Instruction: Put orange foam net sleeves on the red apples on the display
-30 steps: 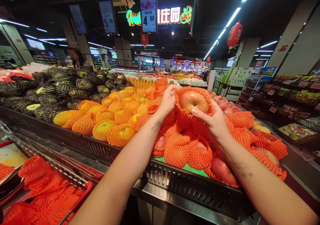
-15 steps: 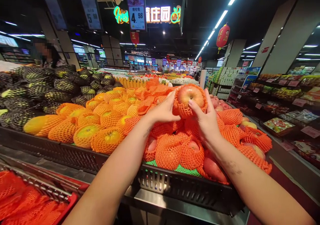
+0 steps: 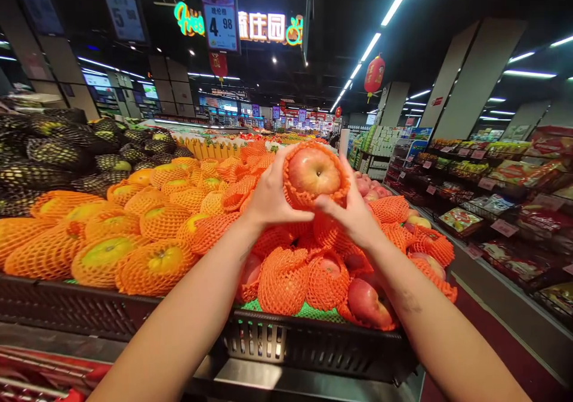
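You are holding an apple (image 3: 314, 172) up between both hands, above the fruit pile. Your left hand (image 3: 270, 198) is cupping its left side, fingers curled round the orange foam net (image 3: 299, 198) that wraps the lower half; your right hand (image 3: 353, 214) is gripping the net from below on the right, thumb pressing toward the middle. To do this well, it seems best to keep both hands low on the net so the bare red-yellow top stays in view, and to press lightly so the skin is not bruised.

Just under your wrists, more netted apples (image 3: 283, 280) are lying heaped in a black slatted crate (image 3: 313, 345) on a steel ledge. To the left of your left hand, netted yellow-orange fruit (image 3: 154, 265) is filling the next crate, and beyond it dark-netted green fruit (image 3: 58, 151) is piling up. Right of your right hand, shelves of packaged goods (image 3: 496, 187) are running along a red-floored aisle. Far ahead, a price sign (image 3: 219, 13), a neon sign (image 3: 250, 26) and a red lantern (image 3: 374, 74) are hanging from the dark ceiling.
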Action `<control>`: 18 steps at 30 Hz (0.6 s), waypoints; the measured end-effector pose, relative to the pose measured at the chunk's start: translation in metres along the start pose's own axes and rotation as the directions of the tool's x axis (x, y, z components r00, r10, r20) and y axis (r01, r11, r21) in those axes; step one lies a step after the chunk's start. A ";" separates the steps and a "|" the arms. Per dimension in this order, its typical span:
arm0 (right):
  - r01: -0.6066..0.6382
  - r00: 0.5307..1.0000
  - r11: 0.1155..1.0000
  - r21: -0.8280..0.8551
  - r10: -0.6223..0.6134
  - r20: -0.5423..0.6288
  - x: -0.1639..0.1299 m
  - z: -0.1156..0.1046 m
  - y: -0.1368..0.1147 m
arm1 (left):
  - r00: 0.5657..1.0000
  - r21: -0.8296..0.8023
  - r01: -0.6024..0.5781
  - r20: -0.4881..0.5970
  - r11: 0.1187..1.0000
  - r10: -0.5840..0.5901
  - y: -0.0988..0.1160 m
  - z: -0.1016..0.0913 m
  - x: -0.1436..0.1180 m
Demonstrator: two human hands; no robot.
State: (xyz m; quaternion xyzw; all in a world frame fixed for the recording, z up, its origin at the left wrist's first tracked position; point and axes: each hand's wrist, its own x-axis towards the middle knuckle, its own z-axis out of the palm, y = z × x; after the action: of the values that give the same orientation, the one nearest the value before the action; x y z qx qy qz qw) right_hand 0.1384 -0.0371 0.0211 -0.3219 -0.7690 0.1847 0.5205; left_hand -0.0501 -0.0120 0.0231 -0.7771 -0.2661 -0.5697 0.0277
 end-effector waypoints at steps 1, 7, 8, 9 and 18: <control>0.033 0.999 0.998 -0.044 -0.034 -0.027 -0.001 -0.004 -0.003 | 1.000 0.016 -0.002 -0.023 1.000 0.002 0.001 0.002 -0.001; 0.233 0.963 0.956 -0.180 -0.253 -0.097 0.000 -0.011 -0.011 | 0.992 0.053 -0.124 -0.025 0.991 0.125 0.000 0.015 -0.003; 0.249 0.955 0.949 -0.191 -0.273 -0.111 0.002 -0.013 -0.009 | 0.988 0.061 -0.155 -0.005 0.986 0.156 -0.002 0.014 -0.002; 0.252 0.949 0.946 -0.204 -0.283 -0.136 0.004 -0.014 -0.006 | 0.983 0.077 -0.183 0.017 0.980 0.182 -0.003 0.013 0.000; -0.256 0.689 0.956 -0.141 0.079 -0.720 0.031 -0.059 0.033 | 0.900 0.537 0.409 -0.104 0.738 -0.423 -0.036 -0.003 -0.003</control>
State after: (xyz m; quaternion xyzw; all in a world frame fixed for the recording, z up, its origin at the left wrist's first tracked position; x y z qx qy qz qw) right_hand 0.1946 0.0052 0.0449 -0.4952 -0.4935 0.0039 0.7150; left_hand -0.0696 0.0170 0.0117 -0.6641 -0.5840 -0.4520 0.1169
